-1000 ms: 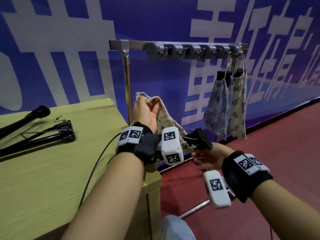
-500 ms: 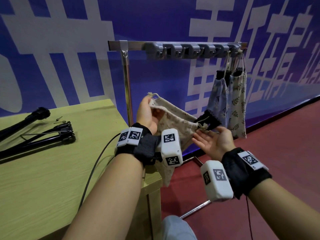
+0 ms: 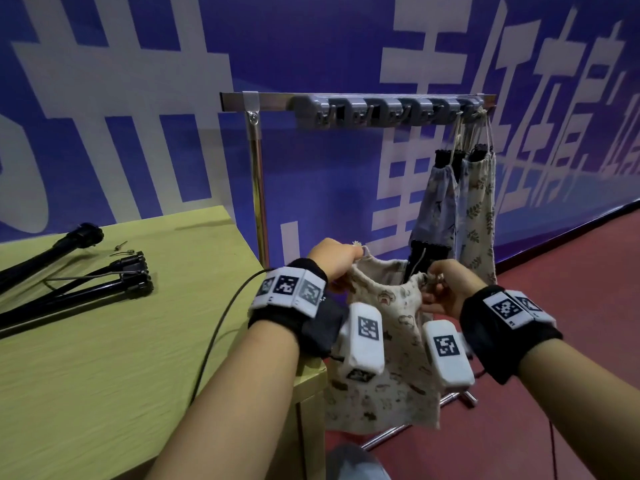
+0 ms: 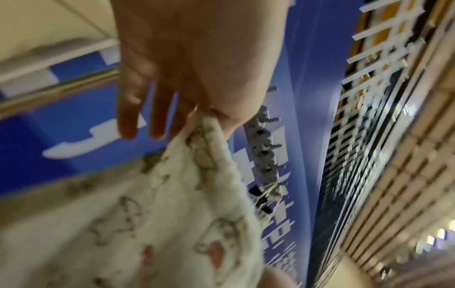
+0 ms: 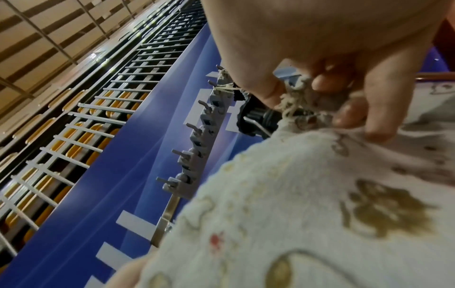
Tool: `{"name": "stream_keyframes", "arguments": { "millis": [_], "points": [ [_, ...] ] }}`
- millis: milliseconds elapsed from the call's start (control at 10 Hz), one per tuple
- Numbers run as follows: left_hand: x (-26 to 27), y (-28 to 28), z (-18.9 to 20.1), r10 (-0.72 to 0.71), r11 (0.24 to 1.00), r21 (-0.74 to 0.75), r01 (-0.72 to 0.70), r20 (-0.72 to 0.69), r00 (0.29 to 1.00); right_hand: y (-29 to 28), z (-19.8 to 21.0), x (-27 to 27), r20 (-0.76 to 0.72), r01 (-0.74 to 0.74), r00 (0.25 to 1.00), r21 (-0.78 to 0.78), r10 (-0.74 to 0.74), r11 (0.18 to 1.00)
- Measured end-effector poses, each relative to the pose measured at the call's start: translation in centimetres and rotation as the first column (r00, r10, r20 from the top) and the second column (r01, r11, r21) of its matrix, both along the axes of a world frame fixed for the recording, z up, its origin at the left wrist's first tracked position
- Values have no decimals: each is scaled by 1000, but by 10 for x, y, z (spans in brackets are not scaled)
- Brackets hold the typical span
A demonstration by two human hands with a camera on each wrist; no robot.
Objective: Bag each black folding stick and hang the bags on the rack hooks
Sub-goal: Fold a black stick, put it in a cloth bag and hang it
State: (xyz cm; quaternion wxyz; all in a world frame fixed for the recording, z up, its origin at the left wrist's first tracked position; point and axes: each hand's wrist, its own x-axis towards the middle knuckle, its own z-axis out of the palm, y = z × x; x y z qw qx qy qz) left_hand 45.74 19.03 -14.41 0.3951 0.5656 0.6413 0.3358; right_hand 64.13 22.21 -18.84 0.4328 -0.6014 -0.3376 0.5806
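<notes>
A cream printed drawstring bag (image 3: pixel 384 344) hangs upright between my hands, beside the table corner. My left hand (image 3: pixel 334 259) pinches the left side of the bag's mouth (image 4: pixel 204 124). At the right side, my right hand (image 3: pixel 441 284) pinches the rim and the frayed cord (image 5: pixel 293 101). The top of a black folding stick (image 3: pixel 427 259) pokes out of the bag's mouth (image 5: pixel 258 118). Two filled bags (image 3: pixel 457 206) hang from the right-hand hooks of the rack (image 3: pixel 388 107). More black sticks (image 3: pixel 79 285) lie on the table at the left.
The yellow-green table (image 3: pixel 104 358) fills the lower left, with a black cable (image 3: pixel 221 323) across it. The rack's upright metal post (image 3: pixel 258 188) stands just behind the table corner. Several grey hooks (image 5: pixel 194 140) on the rail carry nothing. Red floor (image 3: pixel 554 271) lies to the right.
The bag has swung from lying sideways to hanging upright with the stick inside. My right hand let go of the stick's end and took hold of the bag's right rim.
</notes>
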Motion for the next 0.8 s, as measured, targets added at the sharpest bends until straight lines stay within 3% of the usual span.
{"name": "stream_keyframes", "arguments": {
  "millis": [200,400,500,700,800],
  "points": [
    [4,1,0,71,959,283,-19,-177,982,4,2,4,274,-16,962,11,12,1000],
    [-2,4,-6,69,978,209,-10,-279,958,7,3,-6,544,-120,835,41,78,992],
    [-1,3,-4,71,992,121,-46,-215,974,8,9,-8,721,-255,670,-2,178,967],
    [-10,7,-3,138,990,38,-137,-5,990,17,15,5,887,-252,456,45,78,967],
    [-10,6,-2,173,984,-32,-173,10,985,18,11,16,911,-249,408,57,52,967]
  ]
}}
